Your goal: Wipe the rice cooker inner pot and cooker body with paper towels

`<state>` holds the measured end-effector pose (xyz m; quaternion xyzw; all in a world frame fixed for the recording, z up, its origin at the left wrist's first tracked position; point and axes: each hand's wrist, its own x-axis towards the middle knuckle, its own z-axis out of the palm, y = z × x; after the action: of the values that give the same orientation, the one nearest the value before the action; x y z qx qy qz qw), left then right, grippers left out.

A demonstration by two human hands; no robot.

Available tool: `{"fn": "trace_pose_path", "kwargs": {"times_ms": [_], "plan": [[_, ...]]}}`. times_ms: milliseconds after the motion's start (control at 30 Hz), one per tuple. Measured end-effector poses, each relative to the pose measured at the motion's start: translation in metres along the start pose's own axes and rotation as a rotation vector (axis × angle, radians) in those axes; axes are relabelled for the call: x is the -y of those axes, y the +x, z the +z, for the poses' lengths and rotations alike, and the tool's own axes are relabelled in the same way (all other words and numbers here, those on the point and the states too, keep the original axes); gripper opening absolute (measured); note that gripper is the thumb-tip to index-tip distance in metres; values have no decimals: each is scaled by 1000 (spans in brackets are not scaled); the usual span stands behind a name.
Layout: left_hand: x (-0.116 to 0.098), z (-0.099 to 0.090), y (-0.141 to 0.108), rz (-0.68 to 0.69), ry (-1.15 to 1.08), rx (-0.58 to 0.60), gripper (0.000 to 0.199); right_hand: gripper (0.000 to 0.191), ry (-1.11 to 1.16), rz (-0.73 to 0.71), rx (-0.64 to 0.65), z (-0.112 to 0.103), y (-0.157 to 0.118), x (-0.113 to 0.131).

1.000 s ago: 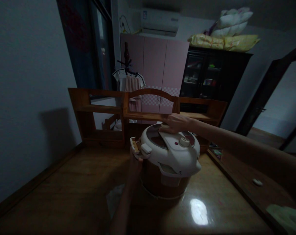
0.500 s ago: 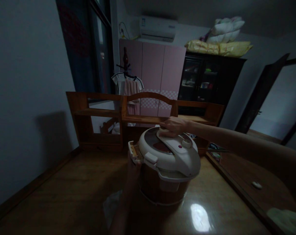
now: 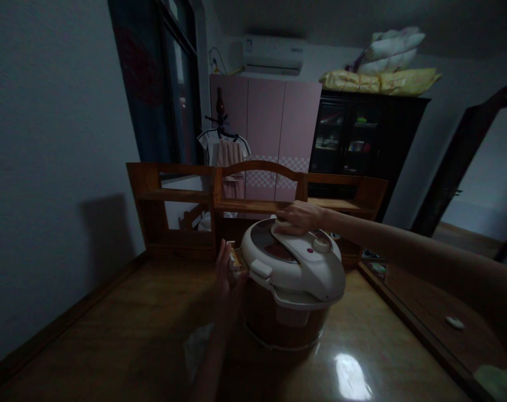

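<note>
A round cooker [image 3: 282, 318] with a brown body and a white lid [image 3: 320, 271] stands on the wooden table. My right hand [image 3: 299, 218] is closed round the handle on top of the lid, reaching in from the right. At the cooker's left side, my left hand [image 3: 228, 273] has its fingers raised beside the white and yellow side handle [image 3: 234, 258]. Those fingers look spread, with the thumb near the handle's lower end. The lid sits on the body, and a round knob [image 3: 321, 244] shows on it.
Behind the cooker runs a low wooden shelf unit [image 3: 178, 240]. A thin pale sheet [image 3: 197, 349] lies on the table [image 3: 144, 335] by my left forearm. To the right, a small white object [image 3: 454, 322] rests on a brown surface beyond the raised edge.
My left hand has opened and its fingers have come up beside the side handle. My right hand keeps its hold on the lid. The view has shifted slightly.
</note>
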<state>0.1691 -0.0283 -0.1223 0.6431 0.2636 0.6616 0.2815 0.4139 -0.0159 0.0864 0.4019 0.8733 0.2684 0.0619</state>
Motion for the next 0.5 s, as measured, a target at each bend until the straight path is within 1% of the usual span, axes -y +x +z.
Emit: {"fn": "trace_pose_path", "kwargs": {"times_ms": [233,333,500], "plan": [[7,-18,24,178,160,193,55,59,10,18,2,0,0,2],[5,-23,31,205,239,266,52,59,13,28,-1,-1,0,2],[-5,-29,39,243,346,353,53,59,15,44,-14,-1,-2,3]]}}
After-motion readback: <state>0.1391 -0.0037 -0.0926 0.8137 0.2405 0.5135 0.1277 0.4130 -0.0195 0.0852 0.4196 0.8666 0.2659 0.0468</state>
